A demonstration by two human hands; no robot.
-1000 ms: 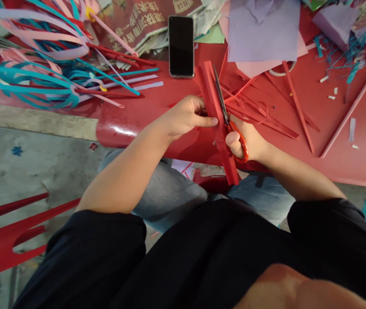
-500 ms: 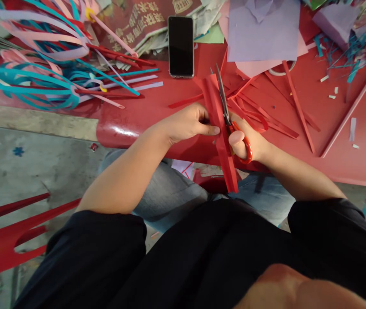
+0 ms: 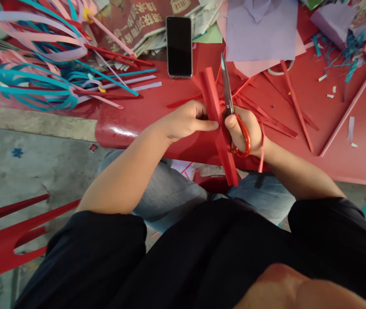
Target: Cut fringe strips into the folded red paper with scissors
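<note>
My left hand (image 3: 187,121) pinches a long folded piece of red paper (image 3: 215,116), held upright over the near edge of the red table (image 3: 144,111). My right hand (image 3: 246,128) grips red-handled scissors (image 3: 233,113), blades closed and pointing away along the paper's right side. A thin red strip (image 3: 261,150) hangs down by my right wrist. Cut red strips (image 3: 266,116) lie on the table just right of my hands.
A black phone (image 3: 179,46) lies face up beyond my hands. Looped teal, pink and red paper pieces (image 3: 41,73) pile at the left. Lilac paper sheets (image 3: 260,30) and scraps cover the far right. A red plastic chair (image 3: 12,234) stands lower left.
The scissors have advanced up the paper and the blades have closed. A freshly cut thin strip now dangles beside my right wrist. My left hand has kept its hold.
</note>
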